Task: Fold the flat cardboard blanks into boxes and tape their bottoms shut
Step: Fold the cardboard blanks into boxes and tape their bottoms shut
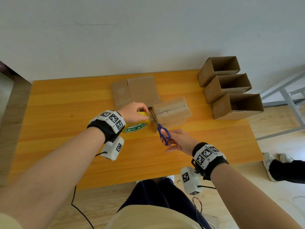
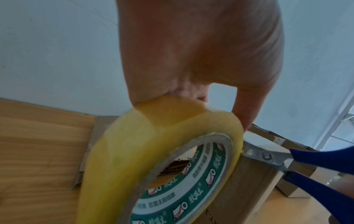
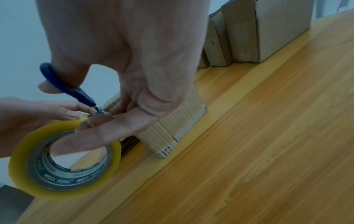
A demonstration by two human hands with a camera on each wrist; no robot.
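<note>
The scissor blade tips are hidden behind the yellow tape roll [image 1: 137,123], so the cut point cannot be seen. The left hand [image 1: 133,113] grips the glossy roll from above, just left of the upturned corrugated box [image 1: 171,112] on the wooden bench [image 1: 66,113]. The right hand [image 1: 179,140] holds blue-handled scissors [image 1: 162,132], fingers through the loops, blades reaching between roll and box. Flat cardboard blanks [image 1: 135,91] lie behind; three open boxes [image 1: 231,90] stand far right.

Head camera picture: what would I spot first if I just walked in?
Probably the yellow tape roll mid-table, gripped by the left hand, with blue scissors in the right hand snipping beside it. Next, three open cardboard boxes lined up at the table's far right.
</note>
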